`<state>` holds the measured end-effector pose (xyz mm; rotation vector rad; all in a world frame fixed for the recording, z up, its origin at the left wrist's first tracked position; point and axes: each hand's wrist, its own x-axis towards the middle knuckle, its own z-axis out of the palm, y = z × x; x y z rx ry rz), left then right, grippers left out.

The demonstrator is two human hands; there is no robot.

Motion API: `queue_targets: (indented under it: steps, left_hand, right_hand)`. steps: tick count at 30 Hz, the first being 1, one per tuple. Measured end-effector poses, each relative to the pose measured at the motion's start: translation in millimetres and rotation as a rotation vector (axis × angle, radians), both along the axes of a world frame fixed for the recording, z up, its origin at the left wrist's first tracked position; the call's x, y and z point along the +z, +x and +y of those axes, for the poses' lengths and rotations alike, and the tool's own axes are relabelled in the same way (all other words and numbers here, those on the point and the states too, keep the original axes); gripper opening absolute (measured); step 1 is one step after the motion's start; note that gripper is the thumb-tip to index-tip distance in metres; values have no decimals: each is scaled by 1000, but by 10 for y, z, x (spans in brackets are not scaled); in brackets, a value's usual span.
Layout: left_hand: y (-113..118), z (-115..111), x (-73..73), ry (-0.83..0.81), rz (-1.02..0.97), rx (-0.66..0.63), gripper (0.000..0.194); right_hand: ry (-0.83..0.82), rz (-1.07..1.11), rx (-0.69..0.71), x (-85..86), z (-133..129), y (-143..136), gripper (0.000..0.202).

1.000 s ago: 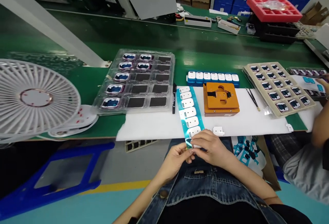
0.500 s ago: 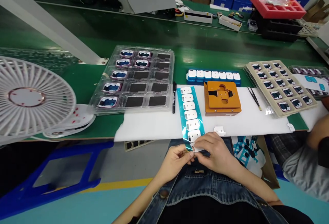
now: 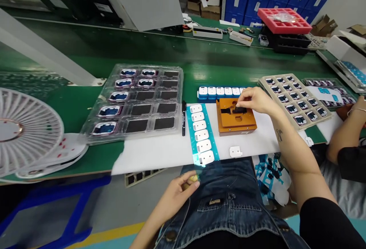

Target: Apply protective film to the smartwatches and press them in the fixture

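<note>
Strip (image 3: 201, 135), blue with white labels, lies on the white sheet (image 3: 151, 150), its near end by the sheet's front edge, just beyond the left hand (image 3: 177, 193). That hand is curled narrow, with something yellow (image 3: 193, 178) among its fingers; whether it is held or worn, I cannot tell. To the strip's right, a loose white piece (image 3: 235, 151) lies on the sheet in front of the orange jig (image 3: 237, 125). The right hand (image 3: 242, 103) reaches over the jig, fingertips closed on a black part (image 3: 239, 110) on top. A pen (image 3: 183, 118) lies left of the strip, beside the clear tray (image 3: 179, 100). The beige tray (image 3: 317, 122) is right of the jig. Behind the jig sits a blue row (image 3: 203, 96) topped with white pieces. Farther back on the green surface (image 3: 160, 47), a red tray (image 3: 283, 28) rests on black ones.
</note>
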<state>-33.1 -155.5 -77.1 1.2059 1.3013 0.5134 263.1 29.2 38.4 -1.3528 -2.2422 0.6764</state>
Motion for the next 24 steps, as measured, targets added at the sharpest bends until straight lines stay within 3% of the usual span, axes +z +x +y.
queue_targets:
  steps: [6, 8, 11, 20, 24]
  left_hand:
    - [-382, 92, 142, 80, 75, -80, 42]
    - [-459, 164, 208, 130, 90, -65, 43]
    - [-472, 309, 333, 255, 107, -6, 38]
    - [-374, 765, 625, 679, 326, 78, 32]
    - [-550, 1346, 665, 824, 558, 68, 34]
  right_hand:
    - [321, -10, -34, -322, -143, -54, 12]
    - [410, 12, -3, -373, -252, -8, 7]
    - [498, -14, 34, -411, -368, 46, 17]
    - [429, -48, 47, -399, -434, 31, 26]
    - [439, -44, 8, -408, -428, 40, 26]
